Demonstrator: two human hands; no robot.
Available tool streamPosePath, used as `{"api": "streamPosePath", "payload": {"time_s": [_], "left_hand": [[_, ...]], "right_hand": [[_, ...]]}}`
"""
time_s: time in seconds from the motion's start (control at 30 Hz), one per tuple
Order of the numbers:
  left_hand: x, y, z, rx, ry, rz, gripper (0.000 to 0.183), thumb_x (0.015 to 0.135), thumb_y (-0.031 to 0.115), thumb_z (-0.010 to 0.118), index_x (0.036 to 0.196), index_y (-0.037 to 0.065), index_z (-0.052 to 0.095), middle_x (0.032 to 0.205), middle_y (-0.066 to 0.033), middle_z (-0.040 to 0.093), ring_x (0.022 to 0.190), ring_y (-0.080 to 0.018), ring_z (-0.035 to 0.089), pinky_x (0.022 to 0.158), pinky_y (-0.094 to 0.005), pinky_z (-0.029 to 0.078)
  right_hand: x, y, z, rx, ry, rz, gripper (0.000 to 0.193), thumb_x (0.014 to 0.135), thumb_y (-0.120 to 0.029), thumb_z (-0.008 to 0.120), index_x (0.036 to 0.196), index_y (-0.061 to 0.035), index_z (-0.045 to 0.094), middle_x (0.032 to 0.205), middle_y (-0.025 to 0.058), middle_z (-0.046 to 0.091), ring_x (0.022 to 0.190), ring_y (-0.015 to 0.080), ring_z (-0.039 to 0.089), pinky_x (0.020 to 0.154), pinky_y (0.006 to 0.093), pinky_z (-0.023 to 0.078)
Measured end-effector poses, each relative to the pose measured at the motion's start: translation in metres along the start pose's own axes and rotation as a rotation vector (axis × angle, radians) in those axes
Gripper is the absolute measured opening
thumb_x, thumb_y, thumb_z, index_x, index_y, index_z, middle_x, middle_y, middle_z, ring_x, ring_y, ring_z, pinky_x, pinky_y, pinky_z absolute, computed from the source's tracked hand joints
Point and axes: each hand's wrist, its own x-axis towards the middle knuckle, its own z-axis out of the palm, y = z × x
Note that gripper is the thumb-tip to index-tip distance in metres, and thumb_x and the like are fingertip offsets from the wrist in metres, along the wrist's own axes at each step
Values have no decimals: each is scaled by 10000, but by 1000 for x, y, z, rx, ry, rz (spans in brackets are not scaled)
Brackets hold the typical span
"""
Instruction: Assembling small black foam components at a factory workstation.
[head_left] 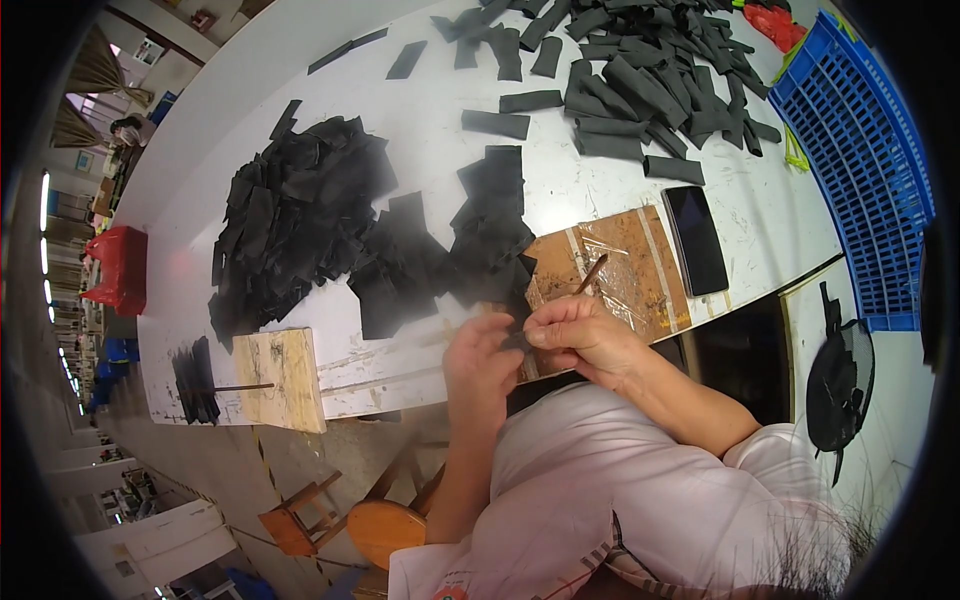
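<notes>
My two hands meet over the near edge of the table. Slightly blurred, my left hand has its fingers bent together at a small dark piece of fabric, mostly hidden between the hands. My right hand is closed, thumb and forefinger pinched at that same piece. A thin brown stick juts up from the right hand; its lower end is hidden. Beneath lies a brown board with strips of clear tape. Beyond my left hand, flat black fabric pieces lie stacked in loose heaps.
A large pile of black fabric tubes covers the far right. A phone lies beside the board, near a blue plastic basket. At left are a black heap, a wooden block, a red bag and stools.
</notes>
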Motion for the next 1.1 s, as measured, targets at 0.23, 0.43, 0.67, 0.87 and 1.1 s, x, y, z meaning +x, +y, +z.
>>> {"api": "streamPosePath", "payload": {"time_s": [0.23, 0.43, 0.67, 0.87, 1.1], "left_hand": [[8, -17, 12, 436, 344, 445, 260, 693, -100, 446, 941, -33, 484, 761, -28, 537, 476, -13, 406, 417, -131, 305], [-14, -5, 6, -67, -167, -2, 398, 622, -43, 492, 1019, -46, 460, 736, -41, 507, 471, -61, 399, 439, -169, 310], [-28, 0, 7, -215, -644, 108, 574, 518, -6, 544, 1066, -119, 418, 609, -16, 499, 572, -100, 484, 523, -168, 350], [-37, 13, 27, 64, -221, 214, 545, 651, -52, 553, 1151, -91, 340, 768, -100, 581, 711, -157, 567, 604, -212, 431], [-30, -1, 22, -286, -524, -43, 520, 667, 93, 543, 1115, -120, 387, 806, -78, 546, 716, -116, 534, 611, -157, 387]], "right_hand": [[-2, 11, -2, 62, -140, 7, 95, 807, -116, 519, 743, -46, 520, 638, -19, 472, 558, 50, 423, 484, 181, 343], [-24, 5, -11, -21, -231, -114, 53, 799, -84, 511, 755, -56, 520, 697, -31, 498, 646, 42, 467, 580, 188, 384], [-58, -12, 9, -143, -409, -204, 45, 769, -56, 528, 734, -35, 508, 778, 16, 423, 787, 102, 453, 691, 236, 370], [-49, -5, -8, -250, -181, -414, 83, 799, -104, 546, 763, -32, 525, 827, 5, 402, 746, 87, 401, 683, 207, 353], [-63, -11, 6, -269, -233, -332, 55, 751, -29, 533, 704, -20, 505, 833, 27, 400, 773, 114, 432, 696, 237, 369]]}}
